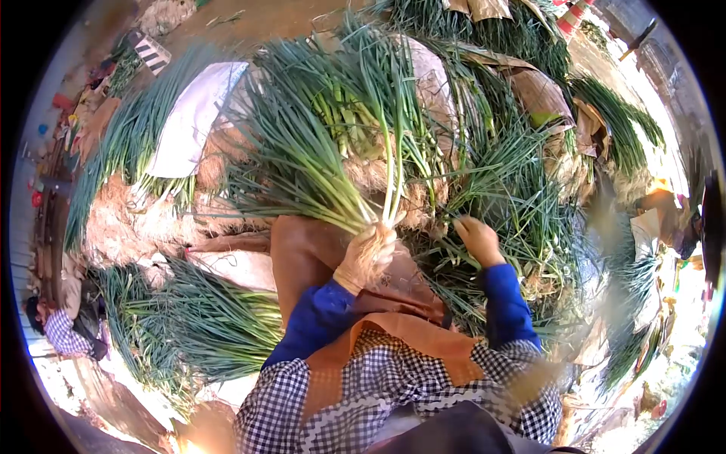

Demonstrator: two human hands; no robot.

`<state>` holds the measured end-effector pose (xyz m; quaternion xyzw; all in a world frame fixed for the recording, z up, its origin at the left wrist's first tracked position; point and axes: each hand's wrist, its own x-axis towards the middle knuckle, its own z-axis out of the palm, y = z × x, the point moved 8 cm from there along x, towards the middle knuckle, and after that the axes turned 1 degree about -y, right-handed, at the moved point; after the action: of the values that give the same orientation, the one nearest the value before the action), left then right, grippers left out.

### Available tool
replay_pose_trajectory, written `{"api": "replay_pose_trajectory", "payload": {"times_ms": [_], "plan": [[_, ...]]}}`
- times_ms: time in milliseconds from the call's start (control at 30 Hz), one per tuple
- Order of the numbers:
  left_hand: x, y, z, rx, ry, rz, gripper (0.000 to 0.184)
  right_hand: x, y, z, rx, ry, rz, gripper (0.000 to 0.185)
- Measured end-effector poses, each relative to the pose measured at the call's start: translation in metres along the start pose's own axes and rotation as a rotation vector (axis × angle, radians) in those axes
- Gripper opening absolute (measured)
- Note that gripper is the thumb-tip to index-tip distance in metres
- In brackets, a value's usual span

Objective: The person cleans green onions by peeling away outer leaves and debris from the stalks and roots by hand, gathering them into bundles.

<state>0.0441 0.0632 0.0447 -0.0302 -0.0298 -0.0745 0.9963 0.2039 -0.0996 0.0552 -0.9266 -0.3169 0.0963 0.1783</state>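
Note:
A bunch of green onions (325,170) fans up and to the left from my left hand (368,256), whose fingers are wrapped round the pale root ends. Two or so thicker stalks stand nearly upright out of the same grip. To the right, my right hand (479,240) is closed beside a loose heap of green onions (522,174); whatever its fingertips pinch is too small to make out. Brown rootlets hang below the stalks in my left hand, above my lap.
More green onions (219,318) lie at the lower left. A white sack (198,117) covers another pile at the upper left. A person in a checked top (66,333) is at the far left edge. A red and white cone (575,17) stands at the top right.

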Motion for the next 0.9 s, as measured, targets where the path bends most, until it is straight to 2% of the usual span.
{"api": "replay_pose_trajectory", "payload": {"times_ms": [33, 67, 100, 133, 167, 200, 267, 300, 333, 367, 400, 433, 467, 500, 533, 567, 633, 667, 733, 767, 800, 867, 900], "plan": [[-0.002, 0.012, 0.035, 0.212, -0.019, 0.020, 0.043, 0.046, -0.024, -0.009, -0.027, 0.249, -0.079, 0.035], [-0.008, 0.022, 0.066, 0.406, -0.034, 0.049, 0.049, 0.066, -0.040, -0.021, -0.090, 0.367, -0.195, 0.043], [-0.011, 0.037, 0.078, 0.471, -0.082, 0.117, 0.054, 0.090, -0.030, -0.004, -0.133, 0.335, -0.151, 0.043], [-0.013, 0.050, 0.091, 0.541, -0.134, 0.183, 0.059, 0.115, -0.011, 0.029, -0.299, -0.075, 0.040, 0.034], [-0.017, 0.062, 0.111, 0.606, -0.175, 0.326, 0.061, 0.126, 0.005, 0.043, -0.373, -0.198, 0.051, 0.030], [-0.022, 0.072, 0.122, 0.583, -0.241, 0.342, 0.061, 0.134, 0.032, 0.054, -0.450, -0.316, 0.062, 0.027], [-0.031, 0.083, 0.119, 0.534, -0.148, 0.391, 0.057, 0.141, 0.085, 0.038, -0.908, -0.084, -0.070, 0.025], [-0.032, 0.091, 0.103, 0.588, -0.073, 0.400, 0.057, 0.119, 0.088, -0.003, -0.716, -0.184, 0.115, 0.026], [-0.032, 0.093, 0.068, 0.446, 0.022, 0.357, 0.061, 0.088, 0.083, -0.046, -0.515, -0.279, 0.302, 0.027], [-0.033, 0.095, 0.032, 0.296, 0.120, 0.329, 0.066, 0.075, 0.095, -0.040, -0.518, -0.286, 0.307, 0.027], [-0.023, 0.086, 0.026, 0.394, 0.134, 0.283, 0.069, 0.069, 0.105, -0.029, -0.519, -0.318, 0.179, 0.027], [-0.011, 0.071, 0.016, 0.329, 0.078, 0.204, 0.072, 0.070, 0.088, -0.016, -0.442, -0.281, 0.068, 0.028], [0.000, 0.059, 0.010, 0.345, -0.056, 0.143, 0.074, 0.069, 0.072, -0.004, -0.368, -0.251, -0.046, 0.029], [0.007, 0.049, -0.002, 0.290, -0.008, 0.131, 0.072, 0.068, 0.056, 0.008, -0.302, -0.227, -0.161, 0.031], [0.008, 0.040, -0.013, 0.239, 0.041, 0.121, 0.071, 0.067, 0.022, 0.007, -0.033, -0.277, -0.043, 0.031], [0.008, 0.035, -0.021, 0.239, 0.042, 0.121, 0.071, 0.073, 0.010, 0.023, -0.111, -0.297, 0.005, 0.035], [0.000, 0.036, -0.044, 0.223, 0.194, 0.179, 0.066, 0.092, 0.000, 0.060, -0.107, -0.165, 0.005, 0.041], [-0.002, 0.036, -0.042, 0.231, 0.192, 0.184, 0.066, 0.106, 0.006, 0.082, -0.113, -0.193, 0.032, 0.045], [-0.007, 0.038, -0.038, 0.268, 0.182, 0.167, 0.061, 0.113, -0.014, 0.061, -0.193, -0.264, 0.027, 0.040], [-0.006, 0.039, -0.027, 0.357, 0.173, 0.244, 0.063, 0.110, -0.026, 0.038, -0.078, -0.205, -0.006, 0.039], [-0.002, 0.034, -0.015, 0.356, 0.171, 0.249, 0.063, 0.100, -0.035, 0.010, 0.033, -0.219, 0.052, 0.034], [-0.002, 0.027, -0.008, 0.328, 0.295, 0.330, 0.063, 0.083, -0.042, -0.013, 0.269, -0.219, -0.152, 0.035], [0.001, 0.013, -0.010, 0.366, 0.213, 0.196, 0.064, 0.065, -0.061, -0.026, 0.520, -0.252, -0.258, 0.038]]}}
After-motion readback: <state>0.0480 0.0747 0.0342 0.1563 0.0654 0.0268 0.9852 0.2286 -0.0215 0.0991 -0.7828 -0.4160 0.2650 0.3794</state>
